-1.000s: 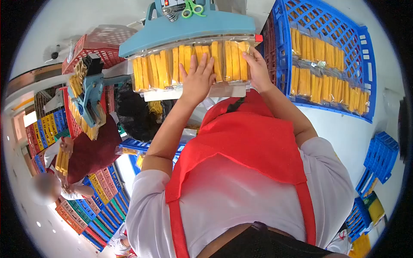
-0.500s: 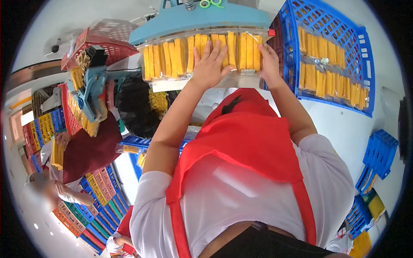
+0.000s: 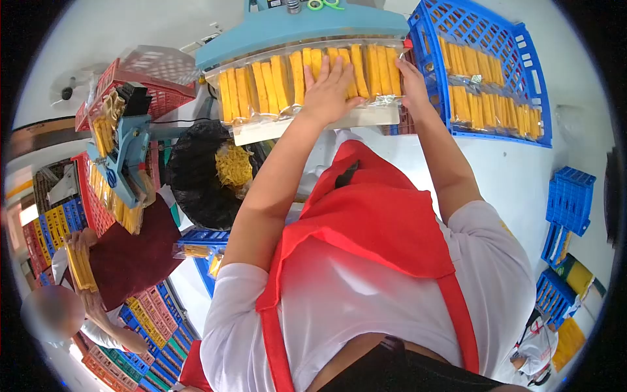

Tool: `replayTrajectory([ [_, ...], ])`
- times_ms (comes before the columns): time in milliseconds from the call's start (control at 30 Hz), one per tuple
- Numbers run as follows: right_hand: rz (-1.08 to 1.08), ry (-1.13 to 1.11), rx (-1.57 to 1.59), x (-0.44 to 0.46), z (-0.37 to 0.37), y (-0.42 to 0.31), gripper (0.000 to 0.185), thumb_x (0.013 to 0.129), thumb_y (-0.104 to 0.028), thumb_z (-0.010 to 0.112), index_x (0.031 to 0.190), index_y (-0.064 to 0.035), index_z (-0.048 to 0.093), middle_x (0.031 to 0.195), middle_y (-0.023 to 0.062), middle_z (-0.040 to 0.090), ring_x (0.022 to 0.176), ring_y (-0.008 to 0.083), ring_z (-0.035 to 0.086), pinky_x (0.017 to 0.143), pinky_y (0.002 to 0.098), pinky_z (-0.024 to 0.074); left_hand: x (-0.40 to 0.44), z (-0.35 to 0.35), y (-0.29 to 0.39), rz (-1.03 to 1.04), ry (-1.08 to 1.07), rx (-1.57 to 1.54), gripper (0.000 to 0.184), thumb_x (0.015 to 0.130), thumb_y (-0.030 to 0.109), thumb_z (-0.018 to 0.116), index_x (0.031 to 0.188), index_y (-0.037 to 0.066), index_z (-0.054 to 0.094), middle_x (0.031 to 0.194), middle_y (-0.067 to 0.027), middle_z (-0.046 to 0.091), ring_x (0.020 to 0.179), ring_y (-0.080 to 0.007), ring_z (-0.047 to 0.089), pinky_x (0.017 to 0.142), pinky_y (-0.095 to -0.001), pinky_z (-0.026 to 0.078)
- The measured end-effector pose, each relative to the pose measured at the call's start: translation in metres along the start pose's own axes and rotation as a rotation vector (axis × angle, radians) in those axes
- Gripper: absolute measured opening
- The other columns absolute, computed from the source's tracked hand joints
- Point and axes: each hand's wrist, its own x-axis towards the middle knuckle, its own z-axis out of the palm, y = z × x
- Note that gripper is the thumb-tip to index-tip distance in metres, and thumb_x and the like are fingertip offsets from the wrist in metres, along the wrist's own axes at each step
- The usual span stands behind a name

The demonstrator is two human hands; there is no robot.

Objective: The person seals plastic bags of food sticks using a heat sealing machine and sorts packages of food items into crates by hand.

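A long clear plastic pack of yellow sticks lies along the front of a light-blue bag sealer, on a pale ledge. The sticks stand side by side in small groups. My left hand rests flat on the middle of the pack, fingers spread and thumb out to the right. At the pack's right end, my right hand has its fingers bent round the edge, closed on the plastic; its thumb is partly hidden. Green-handled scissors lie on top of the sealer.
To the right, a blue crate holds more packs. A black-lined bin with yellow scraps stands at the left. Further left, a co-worker in a maroon apron holds yellow sticks beside another sealer and red crates.
The view has shifted slightly. The pack's left end now tilts lower, and both hands keep their places on it. The co-worker's hands and sticks have moved.
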Motion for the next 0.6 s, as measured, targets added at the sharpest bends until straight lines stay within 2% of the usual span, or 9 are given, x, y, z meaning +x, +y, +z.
replayTrajectory([
  [233,0.004,-0.052,-0.024,0.01,-0.01,0.005,0.032,0.08,-0.016,0.054,0.104,0.0038,0.048,0.098,0.0107,0.056,0.089,0.0192,0.055,0.076,0.0292,0.0439,-0.001,0.0,-0.001,-0.018,-0.011,-0.081,0.074,0.073,0.05,0.051,0.13,0.01,0.026,0.137,-0.012,0.019,0.127,-0.0306,0.01,0.098,-0.0547,0.001],
  [333,0.016,-0.046,-0.07,0.014,-0.015,0.006,0.034,0.081,-0.018,0.052,0.107,0.0039,0.048,0.1,0.0103,0.055,0.09,0.0182,0.054,0.077,0.0285,0.043,-0.001,-0.001,-0.002,0.025,0.013,-0.034,0.073,0.073,0.053,0.048,0.129,0.009,0.028,0.135,-0.0128,0.022,0.126,-0.0323,0.015,0.096,-0.0576,0.007],
  [433,0.09,-0.046,-0.137,0.013,-0.018,0.001,0.036,0.082,-0.021,0.051,0.108,0.0035,0.048,0.102,0.0095,0.054,0.092,0.0175,0.053,0.079,0.0281,0.0413,-0.001,-0.003,-0.003,0.024,0.005,-0.066,0.073,0.073,0.052,0.049,0.128,0.008,0.028,0.134,-0.0133,0.022,0.125,-0.0323,0.016,0.096,-0.0577,0.009],
  [500,-0.004,-0.069,-0.233,0.012,-0.016,-0.007,0.036,0.082,-0.024,0.051,0.106,0.0028,0.05,0.101,0.008,0.055,0.094,0.0163,0.052,0.079,0.0284,0.0405,-0.001,-0.004,-0.003,0.014,-0.007,-0.076,0.072,0.073,0.051,0.051,0.128,0.01,0.03,0.134,-0.0134,0.023,0.125,-0.0334,0.016,0.096,-0.0573,0.01],
  [533,-0.003,-0.057,-0.204,0.01,-0.012,-0.015,0.032,0.083,-0.026,0.049,0.1,0.0015,0.053,0.096,0.0059,0.056,0.089,0.0139,0.051,0.076,0.0267,0.04,-0.001,-0.005,-0.005,0.042,-0.026,-0.09,0.071,0.072,0.051,0.052,0.127,0.011,0.03,0.134,-0.0139,0.023,0.125,-0.0341,0.016,0.096,-0.0572,0.011],
  [600,-0.124,0.252,-0.555,0.008,-0.007,-0.038,0.033,0.083,-0.027,0.049,0.096,0.0017,0.055,0.091,0.0051,0.056,0.082,0.0123,0.049,0.072,0.0254,0.0396,-0.002,-0.01,-0.007,0.087,-0.014,-0.146,0.07,0.07,0.05,0.054,0.126,0.015,0.032,0.133,-0.0163,0.024,0.123,-0.0361,0.018,0.095,-0.0561,0.014],
])
